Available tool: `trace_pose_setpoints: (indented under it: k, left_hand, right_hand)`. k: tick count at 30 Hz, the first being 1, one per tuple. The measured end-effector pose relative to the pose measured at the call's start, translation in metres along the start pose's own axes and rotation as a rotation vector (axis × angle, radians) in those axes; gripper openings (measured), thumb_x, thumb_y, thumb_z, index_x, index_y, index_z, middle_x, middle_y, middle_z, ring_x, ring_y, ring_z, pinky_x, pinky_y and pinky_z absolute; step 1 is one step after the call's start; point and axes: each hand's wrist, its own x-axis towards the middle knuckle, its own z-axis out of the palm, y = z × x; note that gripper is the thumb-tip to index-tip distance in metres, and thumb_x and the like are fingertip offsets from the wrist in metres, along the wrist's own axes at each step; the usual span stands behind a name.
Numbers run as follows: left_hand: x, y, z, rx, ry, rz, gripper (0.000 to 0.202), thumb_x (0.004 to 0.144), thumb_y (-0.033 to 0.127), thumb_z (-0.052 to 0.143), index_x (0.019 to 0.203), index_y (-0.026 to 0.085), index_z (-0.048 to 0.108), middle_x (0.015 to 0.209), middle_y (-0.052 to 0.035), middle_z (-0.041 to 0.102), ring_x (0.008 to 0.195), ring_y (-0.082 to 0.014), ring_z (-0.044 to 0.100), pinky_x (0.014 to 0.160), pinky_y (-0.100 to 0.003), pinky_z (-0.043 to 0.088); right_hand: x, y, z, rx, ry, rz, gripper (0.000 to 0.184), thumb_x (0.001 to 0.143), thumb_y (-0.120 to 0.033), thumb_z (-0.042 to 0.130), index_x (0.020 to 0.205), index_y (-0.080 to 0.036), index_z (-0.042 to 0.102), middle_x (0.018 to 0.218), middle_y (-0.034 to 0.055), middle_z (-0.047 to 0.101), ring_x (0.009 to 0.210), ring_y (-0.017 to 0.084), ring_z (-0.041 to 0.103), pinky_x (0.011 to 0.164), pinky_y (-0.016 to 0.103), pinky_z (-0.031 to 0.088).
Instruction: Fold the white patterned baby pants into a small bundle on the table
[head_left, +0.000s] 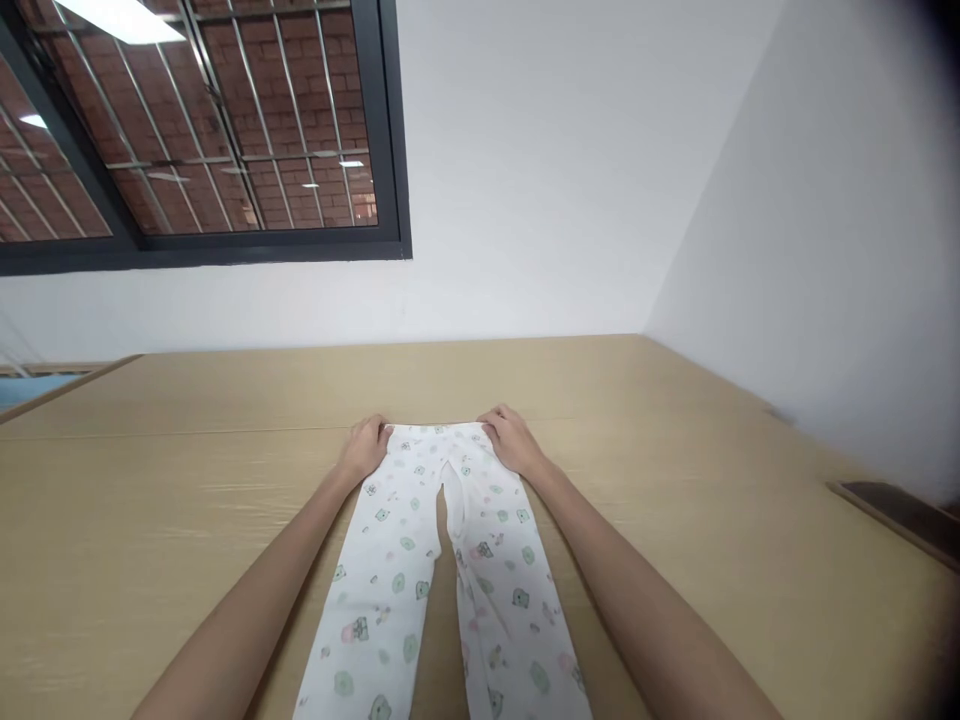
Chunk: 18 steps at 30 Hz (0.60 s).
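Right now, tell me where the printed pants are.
In the head view, the printed pants lie on the wooden table, bottom centre, legs toward the camera, with the left hand and right hand at the waistband corners.

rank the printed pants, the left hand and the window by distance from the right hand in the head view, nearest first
1. printed pants: touching, waistband corner under the right hand.
2. left hand: on the waistband's other corner.
3. window: on the far wall, upper left.

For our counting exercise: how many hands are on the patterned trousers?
2. The left hand is at the left waistband corner of the trousers; the right hand at the right corner. No others show.
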Motion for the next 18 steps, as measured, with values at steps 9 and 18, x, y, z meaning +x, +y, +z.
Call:
trace_pose_setpoints:
  k: [9, 18]
  left_hand:
    - [-0.042, 0.063, -0.031, -0.115, 0.086, 0.069, 0.031, 0.100, 0.031, 0.035, 0.118, 0.014, 0.053, 0.115, -0.0161, 0.062, 0.114, -0.0280, 0.054, 0.102, -0.049, 0.040]
    - [-0.210, 0.210, -0.011, 0.084, -0.536, 0.522, 0.038, 0.082, 0.058, 0.062, 0.085, 0.021, 0.069, 0.070, -0.0112, 0.073, 0.062, -0.0286, 0.069, 0.058, -0.041, 0.048]
  right_hand:
    - [0.002, 0.011, 0.001, 0.029, 0.027, 0.128, 0.025, 0.095, -0.022, 0.053, 0.115, -0.015, 0.068, 0.106, 0.0123, 0.063, 0.102, 0.024, 0.059, 0.095, 0.038, 0.043]
    - [0.000, 0.003, -0.004, 0.043, 0.017, 0.120, 0.023, 0.096, -0.027, 0.052, 0.101, -0.016, 0.072, 0.097, 0.0107, 0.065, 0.099, 0.024, 0.059, 0.093, 0.036, 0.041]
